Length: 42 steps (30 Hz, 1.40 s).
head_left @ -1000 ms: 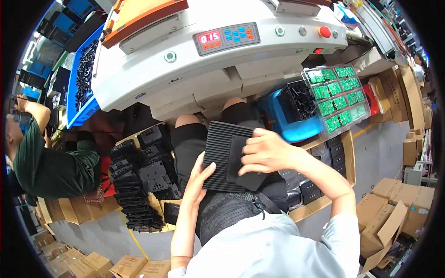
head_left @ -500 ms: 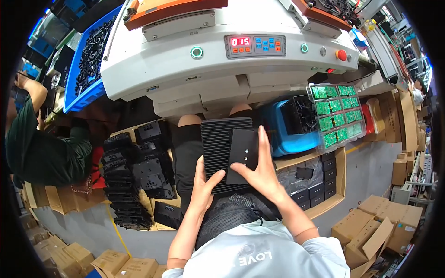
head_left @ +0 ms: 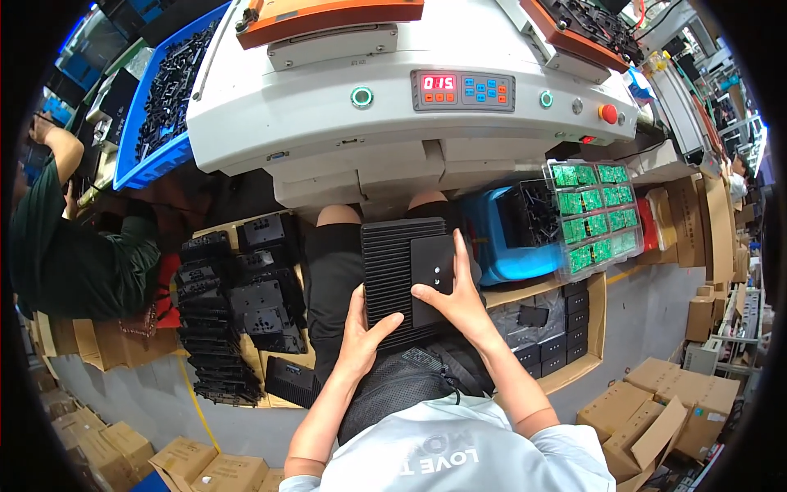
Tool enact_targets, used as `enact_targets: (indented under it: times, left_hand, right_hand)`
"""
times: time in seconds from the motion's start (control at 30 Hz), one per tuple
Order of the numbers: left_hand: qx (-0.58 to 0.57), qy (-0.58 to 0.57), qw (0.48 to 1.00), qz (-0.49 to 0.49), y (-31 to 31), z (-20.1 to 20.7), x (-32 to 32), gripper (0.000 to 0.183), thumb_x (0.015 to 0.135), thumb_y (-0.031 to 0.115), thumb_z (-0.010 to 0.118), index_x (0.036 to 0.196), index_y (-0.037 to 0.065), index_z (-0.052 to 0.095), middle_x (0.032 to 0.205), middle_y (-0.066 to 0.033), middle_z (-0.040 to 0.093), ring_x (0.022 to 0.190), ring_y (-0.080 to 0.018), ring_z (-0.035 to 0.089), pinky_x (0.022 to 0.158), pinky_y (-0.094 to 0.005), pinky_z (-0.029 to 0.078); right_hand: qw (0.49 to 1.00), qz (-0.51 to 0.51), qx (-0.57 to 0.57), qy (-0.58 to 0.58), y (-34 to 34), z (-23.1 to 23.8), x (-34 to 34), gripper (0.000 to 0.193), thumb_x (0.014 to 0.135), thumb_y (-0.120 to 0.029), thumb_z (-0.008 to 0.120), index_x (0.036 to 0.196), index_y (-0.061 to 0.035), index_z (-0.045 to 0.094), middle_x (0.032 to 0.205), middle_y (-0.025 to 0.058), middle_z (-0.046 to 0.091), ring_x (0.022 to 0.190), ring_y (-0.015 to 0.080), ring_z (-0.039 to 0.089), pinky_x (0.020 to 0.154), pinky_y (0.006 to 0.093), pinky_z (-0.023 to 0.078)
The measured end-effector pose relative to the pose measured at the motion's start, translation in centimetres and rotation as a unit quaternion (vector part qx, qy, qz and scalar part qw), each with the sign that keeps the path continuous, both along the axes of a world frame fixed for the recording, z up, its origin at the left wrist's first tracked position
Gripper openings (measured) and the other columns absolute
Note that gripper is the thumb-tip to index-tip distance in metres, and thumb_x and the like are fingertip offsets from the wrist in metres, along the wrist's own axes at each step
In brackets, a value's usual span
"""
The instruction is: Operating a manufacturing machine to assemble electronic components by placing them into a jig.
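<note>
Your left hand grips the near left edge of the black ribbed metal housing that rests on your lap, fingers curled over its finned top and thumb along its side. Your right hand lies flat on the smaller smooth black rectangular plate, fingers spread and pressing it down onto the right half of the housing; it is not wrapped around anything.

To seat the plate well, I'd judge you want its long edges parallel with the fins and its far edge flush with the housing's far rim just beyond your right fingertips. Keep the left grip firm so the housing does not slide on your knees while the right palm pushes. Spread the pressure evenly; leaning on one corner could tip the plate.

Left of your left fingers sit stacks of black moulded plastic parts in a cardboard tray. Right of your right fingers there is a blue plastic bin, and beyond it a clear tray of green circuit boards. Past your fingertips rises the white machine with its red digital display. Another person's dark green sleeve shows far to the left
</note>
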<state>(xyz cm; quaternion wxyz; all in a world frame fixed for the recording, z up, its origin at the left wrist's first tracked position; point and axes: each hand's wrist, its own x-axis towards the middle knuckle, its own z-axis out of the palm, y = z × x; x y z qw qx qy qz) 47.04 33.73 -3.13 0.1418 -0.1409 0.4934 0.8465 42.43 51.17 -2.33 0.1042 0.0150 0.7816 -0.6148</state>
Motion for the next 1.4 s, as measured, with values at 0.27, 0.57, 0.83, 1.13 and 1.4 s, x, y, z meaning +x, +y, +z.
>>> enact_targets:
  times: [0.27, 0.57, 0.83, 1.13, 1.4]
  left_hand:
    - [0.129, -0.050, 0.989, 0.048, -2.2, 1.4, -1.4, 0.057, 0.082, 0.000, 0.063, 0.134, 0.005, 0.040, 0.118, -0.0089, 0.055, 0.109, -0.0166, 0.055, 0.096, -0.0302, 0.044]
    - [0.393, -0.120, 0.912, -0.001, -6.8, 0.9, -0.6, 0.053, 0.095, 0.028, 0.050, 0.135, -0.005, 0.040, 0.127, -0.0194, 0.054, 0.117, -0.0272, 0.055, 0.099, -0.0406, 0.045]
    - [0.485, 0.097, 0.868, -0.046, -7.4, -0.6, 0.0, 0.073, 0.096, 0.057, 0.028, 0.141, 0.000, 0.034, 0.118, -0.0241, 0.058, 0.110, -0.0447, 0.056, 0.099, -0.0563, 0.041]
    - [0.305, 0.075, 0.947, -0.062, -7.0, -8.3, -3.0, 0.048, 0.099, 0.026, 0.047, 0.138, 0.003, 0.036, 0.123, -0.0224, 0.054, 0.118, -0.0370, 0.052, 0.102, -0.0501, 0.041]
    - [0.342, 0.048, 0.938, -0.036, -7.8, -8.6, -2.6, 0.048, 0.098, 0.024, 0.049, 0.139, 0.004, 0.034, 0.122, -0.0229, 0.054, 0.119, -0.0408, 0.050, 0.103, -0.0530, 0.039]
  right_hand:
    - [0.983, 0.000, 0.097, 0.155, 1.7, 3.8, -1.1, 0.051, 0.092, -0.005, 0.054, 0.139, -0.0017, 0.037, 0.132, 0.0158, 0.050, 0.119, 0.0259, 0.049, 0.099, 0.0356, 0.040]
    - [0.714, 0.345, 0.287, 0.538, 1.5, 8.1, -2.7, 0.036, 0.072, -0.007, 0.065, 0.109, -0.0025, 0.064, 0.106, 0.0093, 0.066, 0.094, 0.0242, 0.065, 0.077, 0.0344, 0.054]
    - [0.986, 0.143, 0.077, 0.031, 1.7, 17.1, -6.3, 0.023, 0.086, -0.013, 0.065, 0.104, -0.0008, 0.060, 0.098, -0.0009, 0.064, 0.086, 0.0058, 0.058, 0.067, 0.0218, 0.046]
    - [0.982, 0.110, -0.062, 0.143, -0.1, 30.0, -23.8, 0.026, 0.090, -0.021, 0.063, 0.106, -0.0015, 0.061, 0.094, 0.0010, 0.064, 0.082, 0.0068, 0.060, 0.069, 0.0206, 0.047]
    - [0.997, 0.069, -0.040, -0.005, -4.1, 27.6, -33.6, 0.021, 0.083, -0.014, 0.071, 0.098, -0.0014, 0.064, 0.088, 0.0086, 0.068, 0.077, 0.0115, 0.065, 0.071, 0.0227, 0.051]
